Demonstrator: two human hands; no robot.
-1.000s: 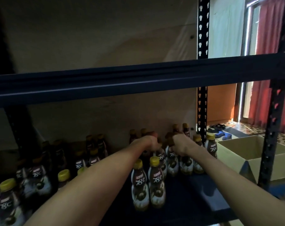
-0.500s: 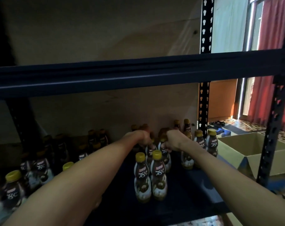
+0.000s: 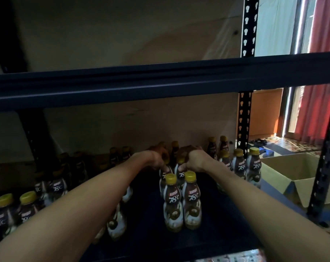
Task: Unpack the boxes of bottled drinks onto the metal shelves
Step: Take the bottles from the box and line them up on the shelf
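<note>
Left hand (image 3: 156, 160): fingers curled over the top of the left bottle (image 3: 163, 174), mid-shelf, probably to seat it in line.
Right hand (image 3: 195, 161): grips the right bottle (image 3: 180, 173) the same way, touching its neighbour.
Front pair (image 3: 191, 200): upright, at 6 o'clock from the hands.
Shelf (image 3: 226, 210): more rows at 9 and 2 o'clock.
Box (image 3: 285, 167): open, at 3 o'clock, within reach.

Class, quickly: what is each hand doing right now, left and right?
Left hand: closed, gripping the top of a brown plastic drink bottle.
Right hand: closed, gripping the top of the neighbouring brown plastic drink bottle.
</note>
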